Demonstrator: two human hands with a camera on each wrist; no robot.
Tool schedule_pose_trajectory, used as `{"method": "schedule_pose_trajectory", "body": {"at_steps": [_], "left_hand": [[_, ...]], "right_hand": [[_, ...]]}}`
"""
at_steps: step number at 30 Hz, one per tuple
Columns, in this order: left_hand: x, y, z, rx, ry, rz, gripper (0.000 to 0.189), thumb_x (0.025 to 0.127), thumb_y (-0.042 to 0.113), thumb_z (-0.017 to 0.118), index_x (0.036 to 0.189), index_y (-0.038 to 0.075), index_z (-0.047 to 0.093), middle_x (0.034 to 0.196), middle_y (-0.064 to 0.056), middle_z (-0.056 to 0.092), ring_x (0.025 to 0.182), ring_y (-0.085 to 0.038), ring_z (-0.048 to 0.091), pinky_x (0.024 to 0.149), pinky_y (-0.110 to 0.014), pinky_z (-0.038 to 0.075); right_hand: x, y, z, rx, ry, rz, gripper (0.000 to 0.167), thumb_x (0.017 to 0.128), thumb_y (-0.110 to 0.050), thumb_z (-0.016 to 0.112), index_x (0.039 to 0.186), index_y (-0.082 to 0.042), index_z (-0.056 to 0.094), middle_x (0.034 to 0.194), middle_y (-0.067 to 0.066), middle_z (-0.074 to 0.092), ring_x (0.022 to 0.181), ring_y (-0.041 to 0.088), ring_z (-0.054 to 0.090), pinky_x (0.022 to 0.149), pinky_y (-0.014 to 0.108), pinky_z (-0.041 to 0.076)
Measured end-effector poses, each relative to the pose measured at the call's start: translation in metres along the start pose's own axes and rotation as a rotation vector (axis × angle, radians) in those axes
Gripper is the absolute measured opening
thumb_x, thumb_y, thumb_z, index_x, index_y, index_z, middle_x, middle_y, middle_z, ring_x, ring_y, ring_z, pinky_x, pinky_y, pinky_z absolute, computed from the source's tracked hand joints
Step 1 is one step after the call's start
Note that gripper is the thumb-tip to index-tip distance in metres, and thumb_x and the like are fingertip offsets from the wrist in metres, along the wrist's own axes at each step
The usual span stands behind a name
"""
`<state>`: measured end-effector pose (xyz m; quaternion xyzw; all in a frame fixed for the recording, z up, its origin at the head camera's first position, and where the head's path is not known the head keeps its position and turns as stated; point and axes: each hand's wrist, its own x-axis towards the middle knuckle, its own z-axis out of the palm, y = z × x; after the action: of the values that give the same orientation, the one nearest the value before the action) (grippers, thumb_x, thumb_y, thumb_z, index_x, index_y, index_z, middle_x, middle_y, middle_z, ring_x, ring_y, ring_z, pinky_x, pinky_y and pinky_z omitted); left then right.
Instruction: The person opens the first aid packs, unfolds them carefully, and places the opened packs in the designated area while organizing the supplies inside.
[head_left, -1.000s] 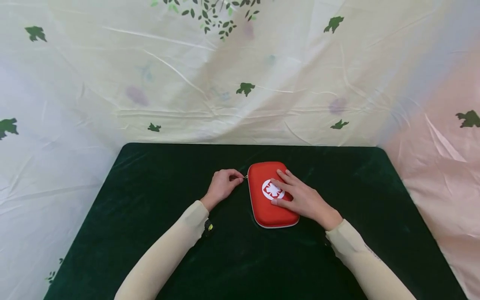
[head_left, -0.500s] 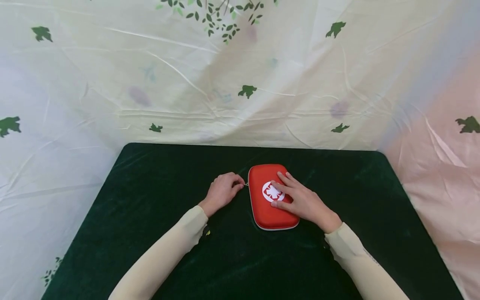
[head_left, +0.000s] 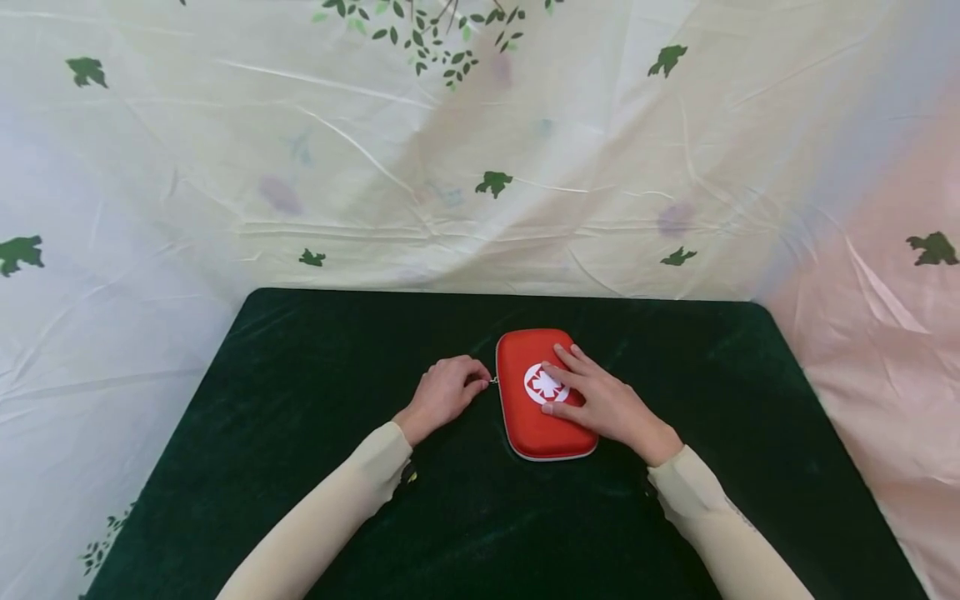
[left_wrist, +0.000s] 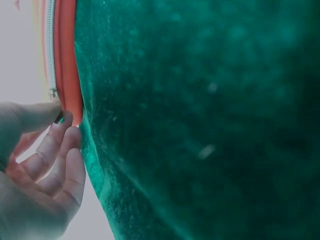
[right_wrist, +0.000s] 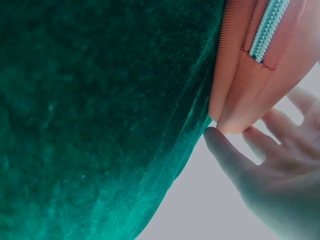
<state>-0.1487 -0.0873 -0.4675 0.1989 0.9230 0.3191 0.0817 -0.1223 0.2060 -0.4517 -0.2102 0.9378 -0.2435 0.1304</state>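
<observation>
A red hard-shell first aid case (head_left: 536,429) with a white round emblem lies flat on the table in the head view. My left hand (head_left: 444,390) is at its left side, thumb and fingertips pinching the small zipper pull (head_left: 493,381). The left wrist view shows the slider (left_wrist: 53,93) on the pale zipper teeth (left_wrist: 50,45), just above the thumb tip. My right hand (head_left: 611,404) rests on the right part of the case with fingers spread, partly covering the emblem. One end of the zipper (right_wrist: 267,32) shows in the right wrist view.
Dark green velvety cloth (head_left: 337,350) covers the table around the case. A pale curtain (head_left: 375,167) with leaf prints hangs behind the far edge and along both sides.
My left hand has drawn the zipper pull a short way along the case's left edge toward the near side. The right hand and the case have stayed in place.
</observation>
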Motion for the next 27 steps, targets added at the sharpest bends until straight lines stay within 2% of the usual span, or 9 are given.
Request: {"method": "schedule_pose_trajectory", "body": {"at_steps": [14,27], "left_hand": [[-0.012,0.005,0.0,0.02,-0.046,0.037,0.013,0.098,0.016,0.074,0.11,0.015,0.075,0.098,0.003,0.069,0.078,-0.009,0.06,0.078,-0.03,0.055],[-0.02,0.005,0.001,-0.002,-0.048,0.094,0.015,0.097,0.016,0.074,0.112,0.014,0.075,0.099,0.003,0.072,0.077,-0.007,0.06,0.077,-0.027,0.055]], "right_hand": [[-0.001,-0.001,0.0,0.017,-0.001,0.013,0.077,0.093,-0.057,0.07,0.159,-0.027,0.043,0.172,0.004,0.021,0.157,0.035,0.014,0.103,0.065,0.045],[-0.002,-0.002,0.0,0.024,0.006,0.02,0.078,0.093,-0.057,0.07,0.159,-0.025,0.044,0.172,0.005,0.021,0.157,0.035,0.014,0.103,0.066,0.044]]}}
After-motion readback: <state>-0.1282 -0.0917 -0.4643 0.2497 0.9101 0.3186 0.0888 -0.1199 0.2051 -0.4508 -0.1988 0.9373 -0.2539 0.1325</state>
